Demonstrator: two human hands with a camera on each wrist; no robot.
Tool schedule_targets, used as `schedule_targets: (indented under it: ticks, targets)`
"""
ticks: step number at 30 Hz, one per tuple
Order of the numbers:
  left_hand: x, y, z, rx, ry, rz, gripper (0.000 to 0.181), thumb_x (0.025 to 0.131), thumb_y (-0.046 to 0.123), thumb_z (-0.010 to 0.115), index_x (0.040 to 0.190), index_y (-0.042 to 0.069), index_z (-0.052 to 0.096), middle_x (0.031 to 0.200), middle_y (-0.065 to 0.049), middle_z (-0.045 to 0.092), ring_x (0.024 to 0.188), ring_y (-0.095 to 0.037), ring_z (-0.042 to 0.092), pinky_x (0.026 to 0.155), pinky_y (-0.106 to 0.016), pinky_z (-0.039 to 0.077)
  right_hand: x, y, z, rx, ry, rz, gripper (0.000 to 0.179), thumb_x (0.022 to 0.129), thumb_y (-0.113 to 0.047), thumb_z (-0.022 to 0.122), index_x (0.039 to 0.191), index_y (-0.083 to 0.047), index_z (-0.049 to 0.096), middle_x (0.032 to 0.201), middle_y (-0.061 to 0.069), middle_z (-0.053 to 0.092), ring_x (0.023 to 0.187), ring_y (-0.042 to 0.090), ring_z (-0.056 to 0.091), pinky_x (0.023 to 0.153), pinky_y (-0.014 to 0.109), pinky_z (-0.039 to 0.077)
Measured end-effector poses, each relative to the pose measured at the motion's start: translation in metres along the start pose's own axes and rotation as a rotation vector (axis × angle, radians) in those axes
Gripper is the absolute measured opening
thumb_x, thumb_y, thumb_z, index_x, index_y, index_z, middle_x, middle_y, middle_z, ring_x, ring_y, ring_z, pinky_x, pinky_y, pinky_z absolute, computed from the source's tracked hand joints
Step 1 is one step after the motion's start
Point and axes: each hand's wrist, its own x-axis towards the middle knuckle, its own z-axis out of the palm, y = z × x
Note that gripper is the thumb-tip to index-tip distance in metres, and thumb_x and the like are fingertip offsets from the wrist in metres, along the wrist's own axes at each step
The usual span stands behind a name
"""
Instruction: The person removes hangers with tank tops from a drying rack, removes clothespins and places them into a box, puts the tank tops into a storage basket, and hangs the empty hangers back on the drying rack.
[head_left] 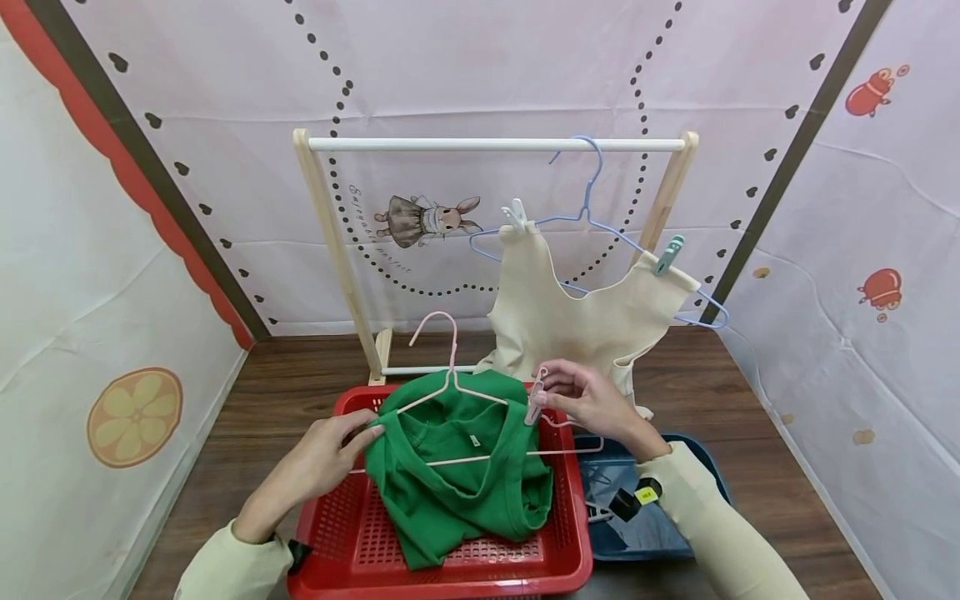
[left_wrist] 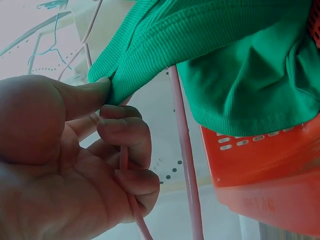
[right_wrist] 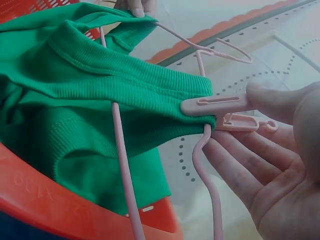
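A green sleeveless top (head_left: 465, 508) hangs on a pink hanger (head_left: 454, 354), above and partly inside a red basket (head_left: 345, 533). My left hand (head_left: 322, 458) pinches one shoulder strap between thumb and forefinger; in the left wrist view its other fingers (left_wrist: 135, 180) curl round the hanger's wire. At the opposite strap, my right hand (head_left: 592, 404) pinches a pink clothespin (right_wrist: 215, 105) between thumb and fingers. The clothespin's jaws straddle that strap where the hanger arm passes through, and the right wrist view shows the other fingers stretched out beneath it.
Behind the basket stands a rack with a white rail (head_left: 450, 145). A blue hanger (head_left: 592, 179) on it carries a cream sleeveless top (head_left: 585, 325), held by a white clothespin (head_left: 516, 213) and a teal clothespin (head_left: 670, 254). A dark blue tray (head_left: 705, 462) sits right of the basket.
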Motion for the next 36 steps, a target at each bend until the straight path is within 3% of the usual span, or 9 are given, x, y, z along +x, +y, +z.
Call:
schedule_targets:
  ticks: [13,21,27,36]
  targets:
    - [-0.002,-0.007,0.001,-0.026,-0.033,-0.038,0.01,0.103,0.022,0.054,0.097,0.021,0.062,0.073,0.009,0.053,0.074,-0.009,0.051,0.067,-0.028,0.041,0.001,0.005,0.007,-0.007,-0.022,-0.038,0.023,0.097,-0.002,0.061,0.117,0.009,0.058,0.103,0.018,0.07,0.095,0.019,0.07,0.083,0.027,0.055]
    - [-0.002,-0.009,0.002,-0.013,-0.021,-0.041,0.01,0.102,0.017,0.056,0.096,0.022,0.062,0.073,0.005,0.056,0.073,-0.01,0.052,0.067,-0.028,0.041,0.0,0.004,0.008,-0.03,-0.012,-0.044,0.02,0.097,-0.005,0.062,0.116,0.003,0.062,0.102,0.014,0.071,0.093,0.021,0.071,0.081,0.032,0.057]
    - [-0.002,-0.009,0.003,0.007,-0.013,-0.038,0.01,0.101,0.015,0.056,0.099,0.022,0.064,0.075,0.009,0.056,0.076,-0.011,0.053,0.069,-0.028,0.042,-0.001,0.003,0.011,-0.066,0.023,-0.054,0.018,0.097,-0.005,0.063,0.113,0.002,0.065,0.102,0.01,0.071,0.093,0.02,0.071,0.083,0.028,0.057]
    - [-0.002,-0.007,0.002,0.003,-0.009,-0.042,0.01,0.103,0.02,0.055,0.097,0.022,0.063,0.074,0.005,0.056,0.076,-0.011,0.052,0.068,-0.029,0.042,-0.004,-0.023,0.019,-0.128,0.051,-0.106,0.014,0.094,0.005,0.061,0.104,-0.002,0.069,0.093,0.016,0.071,0.085,0.029,0.071,0.083,0.025,0.056]
